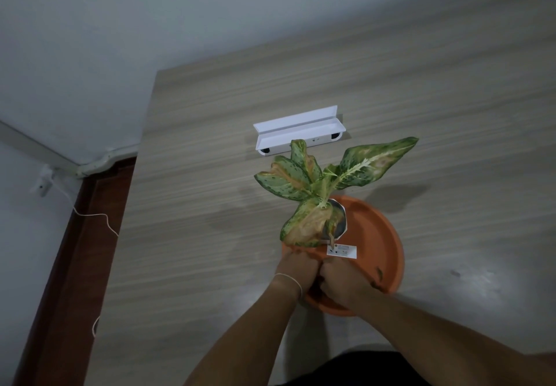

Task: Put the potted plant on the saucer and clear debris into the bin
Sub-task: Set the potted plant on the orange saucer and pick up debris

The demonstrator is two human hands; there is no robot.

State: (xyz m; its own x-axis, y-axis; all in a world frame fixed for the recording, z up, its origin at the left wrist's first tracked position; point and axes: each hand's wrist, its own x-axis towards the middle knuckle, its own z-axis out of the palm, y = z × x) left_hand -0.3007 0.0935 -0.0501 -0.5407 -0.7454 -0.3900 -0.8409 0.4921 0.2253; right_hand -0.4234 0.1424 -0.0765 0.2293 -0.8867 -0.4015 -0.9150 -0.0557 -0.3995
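Observation:
A potted plant (pixel 325 181) with speckled green and yellowing leaves stands in a white pot (pixel 341 220) bearing a small label (pixel 342 250). The pot is over the left half of a round orange saucer (pixel 379 235) on the wooden table; I cannot tell whether it rests on the saucer. My left hand (pixel 296 268) and my right hand (pixel 346 282) are side by side on the pot's near side, fingers wrapped around it. A small brownish leaf scrap (pixel 377 276) lies on the saucer by my right hand. No bin is in view.
A white plastic shelf-like piece (pixel 298 133) lies on the table (pixel 195 205) just beyond the plant. The table's left edge runs along a dark wooden strip (pixel 81 250), with a thin white cable (pixel 99 220) and the wall beyond.

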